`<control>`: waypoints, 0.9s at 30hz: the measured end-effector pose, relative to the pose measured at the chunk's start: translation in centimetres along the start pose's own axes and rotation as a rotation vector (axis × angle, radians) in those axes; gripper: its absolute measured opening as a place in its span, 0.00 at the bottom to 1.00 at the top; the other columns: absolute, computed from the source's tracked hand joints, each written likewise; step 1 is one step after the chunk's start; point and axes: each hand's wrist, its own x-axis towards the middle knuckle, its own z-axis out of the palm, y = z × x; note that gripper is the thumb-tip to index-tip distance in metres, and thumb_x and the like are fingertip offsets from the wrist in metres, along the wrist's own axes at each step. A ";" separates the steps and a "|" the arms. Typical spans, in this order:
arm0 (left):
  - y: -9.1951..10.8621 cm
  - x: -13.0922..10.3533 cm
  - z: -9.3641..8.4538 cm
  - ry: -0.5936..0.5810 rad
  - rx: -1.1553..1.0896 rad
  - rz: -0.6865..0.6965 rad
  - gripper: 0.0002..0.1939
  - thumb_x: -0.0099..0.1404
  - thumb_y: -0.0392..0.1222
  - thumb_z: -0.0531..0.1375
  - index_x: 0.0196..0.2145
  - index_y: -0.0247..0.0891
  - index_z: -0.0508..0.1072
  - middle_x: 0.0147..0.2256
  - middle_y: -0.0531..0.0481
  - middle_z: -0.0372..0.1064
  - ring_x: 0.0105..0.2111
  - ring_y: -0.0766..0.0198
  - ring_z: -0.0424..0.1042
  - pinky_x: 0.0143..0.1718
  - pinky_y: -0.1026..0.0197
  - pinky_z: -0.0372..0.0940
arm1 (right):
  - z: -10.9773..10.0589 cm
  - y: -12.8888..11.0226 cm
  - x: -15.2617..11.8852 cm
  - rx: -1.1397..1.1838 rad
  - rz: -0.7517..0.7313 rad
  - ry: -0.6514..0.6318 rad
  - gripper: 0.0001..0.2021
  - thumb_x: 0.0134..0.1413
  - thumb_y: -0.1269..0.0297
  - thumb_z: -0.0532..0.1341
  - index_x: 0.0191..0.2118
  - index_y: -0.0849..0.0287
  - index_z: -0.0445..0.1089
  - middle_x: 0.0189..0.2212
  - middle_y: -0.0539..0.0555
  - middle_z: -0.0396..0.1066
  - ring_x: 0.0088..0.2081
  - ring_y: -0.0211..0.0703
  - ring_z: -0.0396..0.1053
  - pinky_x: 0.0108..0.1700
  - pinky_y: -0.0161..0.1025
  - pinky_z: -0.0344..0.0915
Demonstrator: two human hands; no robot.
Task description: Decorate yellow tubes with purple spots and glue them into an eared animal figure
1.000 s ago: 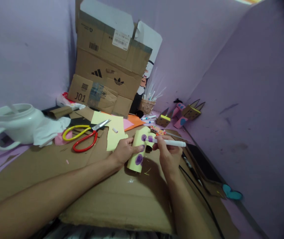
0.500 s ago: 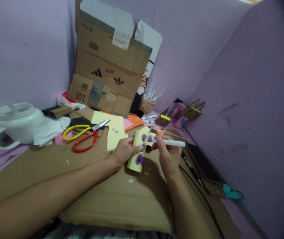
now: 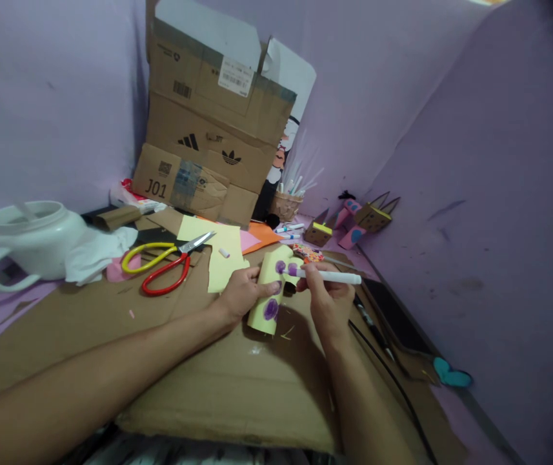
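My left hand (image 3: 244, 296) is closed around a pale yellow paper tube (image 3: 262, 321), thumb lying across its front. Several purple spots mark the tube, which leans slightly in my grip. Between the fingers of my right hand (image 3: 325, 298) is a white marker (image 3: 337, 277) with a purple end. Its tip points left and meets, or nearly meets, an upper purple spot; actual contact is too small to tell. To the left, a small pale marker cap (image 3: 224, 253) lies on a cut sheet of yellow paper (image 3: 218, 274).
Scissors (image 3: 167, 261) with red and yellow handles lie left of my hands, near a white pot (image 3: 39, 242). A cardboard box (image 3: 208, 135) stands behind. Markers fill a small basket (image 3: 286, 205). A black cable (image 3: 392, 381) runs along the right.
Almost nothing differs. The marker and my right hand have shifted very slightly at the upper spot, while my left hand keeps the tube in place.
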 end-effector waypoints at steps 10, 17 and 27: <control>-0.1 0.1 -0.1 0.001 0.008 0.003 0.17 0.45 0.37 0.70 0.34 0.32 0.75 0.28 0.47 0.75 0.27 0.62 0.72 0.31 0.60 0.66 | 0.0 -0.1 0.0 0.018 -0.004 -0.016 0.10 0.52 0.59 0.61 0.26 0.60 0.71 0.14 0.47 0.67 0.17 0.37 0.65 0.21 0.34 0.63; -0.2 0.1 -0.2 -0.005 0.009 0.001 0.16 0.46 0.37 0.69 0.34 0.31 0.75 0.29 0.46 0.75 0.28 0.60 0.72 0.31 0.59 0.66 | 0.1 -0.1 0.0 0.022 -0.005 -0.011 0.10 0.52 0.59 0.61 0.26 0.60 0.71 0.14 0.47 0.67 0.17 0.36 0.65 0.21 0.34 0.64; -0.1 0.1 0.0 0.004 0.020 -0.004 0.16 0.44 0.38 0.69 0.33 0.32 0.75 0.27 0.47 0.74 0.25 0.62 0.71 0.28 0.61 0.65 | 0.1 0.5 0.1 0.041 -0.004 -0.005 0.11 0.52 0.58 0.61 0.27 0.61 0.72 0.14 0.46 0.67 0.18 0.37 0.65 0.22 0.34 0.63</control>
